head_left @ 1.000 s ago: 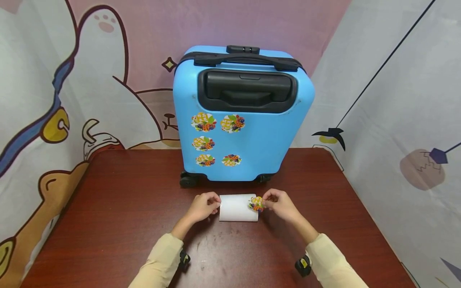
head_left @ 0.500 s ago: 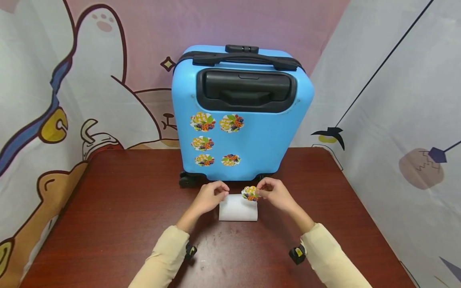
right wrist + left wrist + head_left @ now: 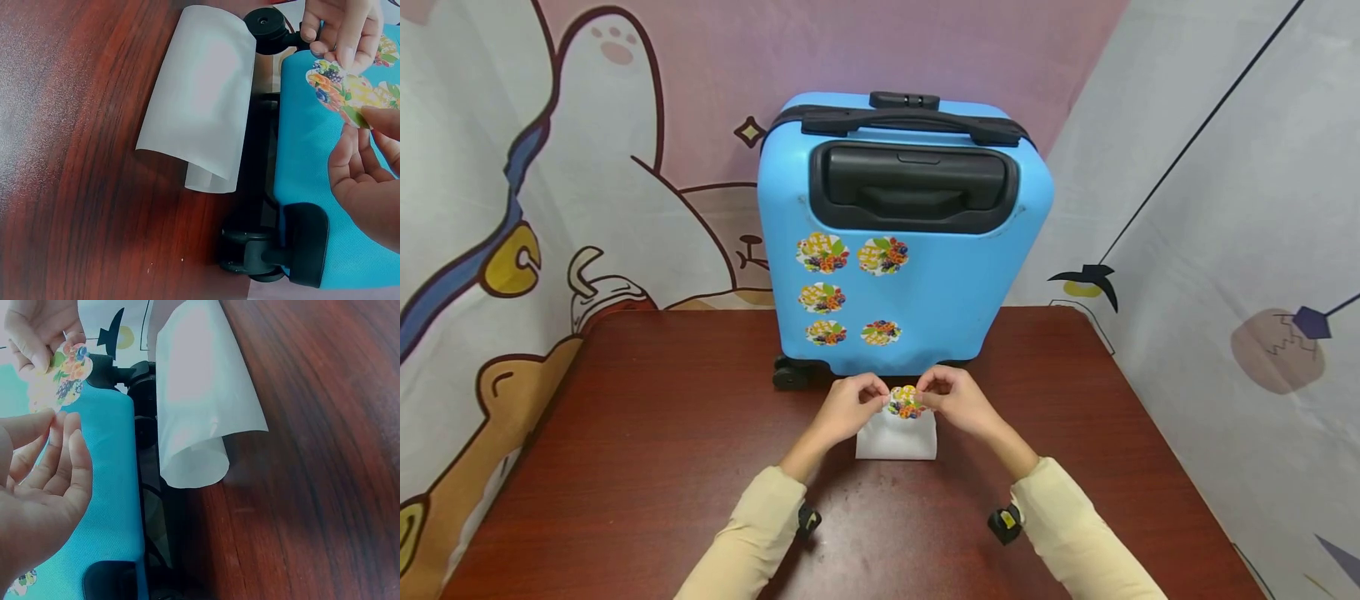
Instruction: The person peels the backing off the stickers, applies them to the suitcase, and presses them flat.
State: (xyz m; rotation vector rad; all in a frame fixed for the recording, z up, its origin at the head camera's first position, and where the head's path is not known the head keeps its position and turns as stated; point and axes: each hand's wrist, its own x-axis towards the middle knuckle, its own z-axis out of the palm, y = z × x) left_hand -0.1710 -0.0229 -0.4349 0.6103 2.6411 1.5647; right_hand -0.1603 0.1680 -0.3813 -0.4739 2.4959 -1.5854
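Note:
A round sticker printed with colourful fruit (image 3: 905, 403) is held up between both hands, just in front of the blue suitcase (image 3: 947, 292). My right hand (image 3: 961, 404) pinches its right edge between thumb and finger. At the opposite edge, my left hand (image 3: 848, 407) has its thumb and fingertip together on the sticker, as the left wrist view also shows. Below them lies a curled white sheet (image 3: 897, 442), its ends rolled under in the right wrist view. Several similar fruit stickers, one of them at upper left (image 3: 822, 253), are stuck on the suitcase front.
The suitcase stands upright at the back of the dark red wooden table (image 3: 662, 433), on black wheels (image 3: 790, 375). Its black handle recess (image 3: 917, 187) faces forward. A cartoon-printed cloth (image 3: 700, 83) hangs behind and at both sides.
My right hand has carried the sticker left and towards the suitcase, off the white sheet. My left hand has left the sheet's left edge and now pinches the sticker's left edge.

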